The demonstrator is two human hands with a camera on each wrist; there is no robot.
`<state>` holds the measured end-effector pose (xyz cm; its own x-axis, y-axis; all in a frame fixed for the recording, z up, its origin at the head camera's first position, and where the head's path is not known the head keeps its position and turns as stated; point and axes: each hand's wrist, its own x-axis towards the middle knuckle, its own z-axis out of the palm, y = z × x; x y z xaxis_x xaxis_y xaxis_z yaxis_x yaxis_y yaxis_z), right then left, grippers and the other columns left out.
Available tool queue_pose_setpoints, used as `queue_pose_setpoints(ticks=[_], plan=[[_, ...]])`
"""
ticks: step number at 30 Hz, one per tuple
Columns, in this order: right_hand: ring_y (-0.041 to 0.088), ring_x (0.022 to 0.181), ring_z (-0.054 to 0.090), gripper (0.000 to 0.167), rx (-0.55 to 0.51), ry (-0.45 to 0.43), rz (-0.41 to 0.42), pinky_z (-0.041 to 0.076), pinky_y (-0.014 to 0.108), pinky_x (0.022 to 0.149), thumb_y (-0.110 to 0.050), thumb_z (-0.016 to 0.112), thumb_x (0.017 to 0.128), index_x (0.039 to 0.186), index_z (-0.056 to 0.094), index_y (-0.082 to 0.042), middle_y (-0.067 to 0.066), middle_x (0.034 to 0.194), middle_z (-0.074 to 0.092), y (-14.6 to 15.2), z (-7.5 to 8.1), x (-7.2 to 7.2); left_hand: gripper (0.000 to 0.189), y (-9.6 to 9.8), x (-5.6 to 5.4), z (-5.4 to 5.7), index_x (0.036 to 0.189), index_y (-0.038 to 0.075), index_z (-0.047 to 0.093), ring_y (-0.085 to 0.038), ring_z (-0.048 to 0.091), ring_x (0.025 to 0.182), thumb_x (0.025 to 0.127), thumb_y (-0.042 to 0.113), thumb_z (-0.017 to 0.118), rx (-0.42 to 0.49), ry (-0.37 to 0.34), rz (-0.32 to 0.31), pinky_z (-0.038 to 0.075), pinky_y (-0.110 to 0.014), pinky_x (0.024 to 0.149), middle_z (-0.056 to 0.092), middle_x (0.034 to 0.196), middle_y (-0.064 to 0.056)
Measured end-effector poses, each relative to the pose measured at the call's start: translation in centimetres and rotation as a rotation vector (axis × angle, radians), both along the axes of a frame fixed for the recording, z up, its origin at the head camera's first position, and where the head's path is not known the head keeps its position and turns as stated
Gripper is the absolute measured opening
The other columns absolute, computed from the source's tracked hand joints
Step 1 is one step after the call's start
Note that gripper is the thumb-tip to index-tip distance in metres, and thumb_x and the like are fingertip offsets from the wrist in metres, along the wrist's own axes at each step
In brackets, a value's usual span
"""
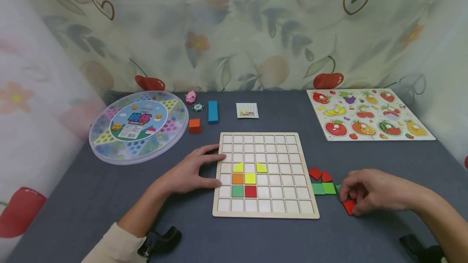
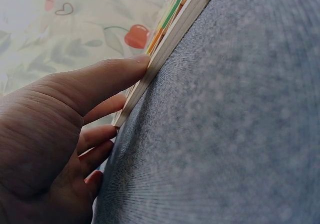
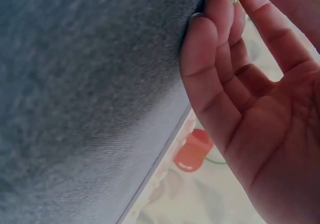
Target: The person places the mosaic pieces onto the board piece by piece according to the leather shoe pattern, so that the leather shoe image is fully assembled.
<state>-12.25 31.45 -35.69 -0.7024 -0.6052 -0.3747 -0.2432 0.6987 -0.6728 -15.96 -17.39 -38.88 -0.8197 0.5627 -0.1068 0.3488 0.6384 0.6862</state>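
A square wooden grid board [image 1: 268, 210] lies on the table in the head view. Set in its cells are two yellow rounded pieces [image 1: 261, 168], a yellow square [image 1: 250, 178], an orange square [image 1: 237, 178], a green square [image 1: 237, 191] and a red square [image 1: 250, 191]. My left hand [image 1: 186, 169] rests against the board's left edge, fingers and thumb extended; its thumb [image 2: 110, 82] touches the rim in the left wrist view. Right of the board, my right hand [image 1: 380, 190] pinches a red tile [image 1: 349, 207] between thumb and fingers. That tile is mostly hidden in the right wrist view.
Loose red tiles [image 1: 315, 173] and green tiles [image 1: 323, 188] lie between board and right hand. Behind stand a small pattern card [image 1: 247, 110], a blue block [image 1: 213, 112], an orange cube [image 1: 195, 126], a pink pig figure [image 1: 190, 97], a round game box [image 1: 172, 145] and a fruit board [image 1: 371, 115].
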Motion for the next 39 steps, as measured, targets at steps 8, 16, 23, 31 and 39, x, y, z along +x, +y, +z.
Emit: queue_pose_setpoints(ticks=[8,16,23,31,39], plan=[[0.01,0.071,0.053,0.025,0.078,0.014,-0.021,0.044,0.025,0.06,-0.016,0.086,0.078,0.091,0.065,-0.02,0.0,0.085,0.055,-0.7,0.2,0.2,0.072,0.0,0.0,0.1,0.154,0.022,0.052,-0.038,0.026,0.152,0.09,0.042,0.079,-0.006,-0.004,0.003,0.027,-0.067,0.118,0.027,0.169,-0.007],[0.015,0.07,0.06,0.012,-0.022,-0.108,-0.058,0.049,0.026,0.062,-0.013,0.078,0.089,0.1,0.073,-0.012,0.001,0.082,0.066,-0.7,1.5,-0.7,0.072,0.1,0.2,0.2,0.154,0.023,0.052,-0.038,0.025,0.152,0.09,0.042,0.079,-0.014,-0.007,0.009,0.028,-0.067,0.118,0.028,0.169,-0.007],[0.017,0.067,0.063,0.017,-0.086,-0.015,-0.043,0.053,0.028,0.061,-0.018,0.076,0.093,0.108,0.075,-0.011,-0.001,0.081,0.069,-2.1,3.0,-1.4,0.072,0.1,0.1,0.3,0.154,0.021,0.051,-0.038,0.025,0.153,0.091,0.041,0.079,-0.008,-0.006,0.002,0.028,-0.067,0.118,0.027,0.17,-0.007],[0.017,0.066,0.062,0.02,-0.117,0.017,-0.051,0.053,0.03,0.062,-0.021,0.073,0.097,0.113,0.075,-0.009,0.005,0.087,0.07,-5.3,3.9,-2.5,0.072,0.4,-0.4,0.7,0.155,0.022,0.051,-0.037,0.025,0.153,0.091,0.04,0.079,-0.01,0.006,-0.015,0.027,-0.065,0.119,0.027,0.17,-0.007],[0.02,0.075,0.062,0.021,-0.082,0.062,-0.02,0.052,0.028,0.066,-0.025,0.075,0.096,0.113,0.075,-0.013,0.002,0.085,0.069,-10.3,3.7,-3.5,0.073,0.0,0.0,0.5,0.155,0.021,0.051,-0.037,0.026,0.153,0.09,0.04,0.079,-0.011,-0.007,0.001,0.028,-0.065,0.119,0.027,0.169,-0.008]])
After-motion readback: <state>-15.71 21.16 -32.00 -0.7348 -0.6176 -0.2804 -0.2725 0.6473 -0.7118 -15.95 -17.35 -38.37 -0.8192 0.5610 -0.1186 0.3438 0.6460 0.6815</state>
